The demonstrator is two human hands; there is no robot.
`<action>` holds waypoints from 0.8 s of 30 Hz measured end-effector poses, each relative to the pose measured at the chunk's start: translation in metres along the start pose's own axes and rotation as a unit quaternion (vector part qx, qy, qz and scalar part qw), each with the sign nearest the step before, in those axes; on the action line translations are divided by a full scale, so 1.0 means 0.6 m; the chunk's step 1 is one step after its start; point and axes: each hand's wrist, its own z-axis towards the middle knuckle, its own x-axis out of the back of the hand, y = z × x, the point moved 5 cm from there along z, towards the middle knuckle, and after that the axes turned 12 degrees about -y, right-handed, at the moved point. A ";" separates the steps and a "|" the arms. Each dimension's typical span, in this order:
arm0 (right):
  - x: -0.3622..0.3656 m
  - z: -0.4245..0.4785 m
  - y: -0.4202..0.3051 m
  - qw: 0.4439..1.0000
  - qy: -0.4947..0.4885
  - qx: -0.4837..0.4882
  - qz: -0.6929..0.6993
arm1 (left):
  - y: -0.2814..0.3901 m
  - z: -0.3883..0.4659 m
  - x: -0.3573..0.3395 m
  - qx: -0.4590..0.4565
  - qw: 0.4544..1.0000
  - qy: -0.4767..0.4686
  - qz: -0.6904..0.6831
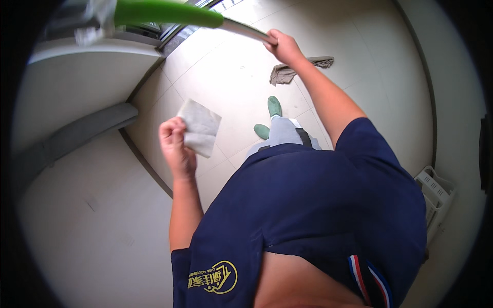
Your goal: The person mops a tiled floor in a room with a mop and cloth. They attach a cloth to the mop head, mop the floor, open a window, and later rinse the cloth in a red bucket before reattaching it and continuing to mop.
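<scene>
My left hand (177, 148) pinches a flat, greyish-white cloth or wipe (202, 129) by its edge and holds it above the floor. My right hand (285, 47) is closed around the metal shaft of a pole (246, 30). A thick green sleeve (165, 13) covers the pole's other part, which reaches towards the upper left. Something whitish and blurred (92, 27) is at that far end, too smeared to identify. On the tiled floor, beyond my right forearm, lies a crumpled grey-brown rag (284, 74), partly covered by the arm.
My green shoes (274, 106) stand on pale floor tiles (238, 84). A grey ledge-like piece (92, 121) runs along the wall at left. A white plastic rack or basket (435, 192) is by the right wall. A doorway or window track (173, 40) borders the floor at upper left.
</scene>
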 end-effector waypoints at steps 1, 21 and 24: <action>0.015 0.001 -0.015 1.000 -0.023 -0.019 -0.005 | -0.030 -0.005 -0.007 0.025 0.999 0.017 -0.026; -0.033 -0.089 0.040 0.985 -0.171 -0.021 -0.016 | 0.152 0.027 -0.061 -0.045 0.959 -0.176 0.217; -0.054 -0.117 0.063 0.981 -0.183 -0.024 -0.057 | 0.247 0.047 -0.117 -0.235 0.907 -0.308 0.167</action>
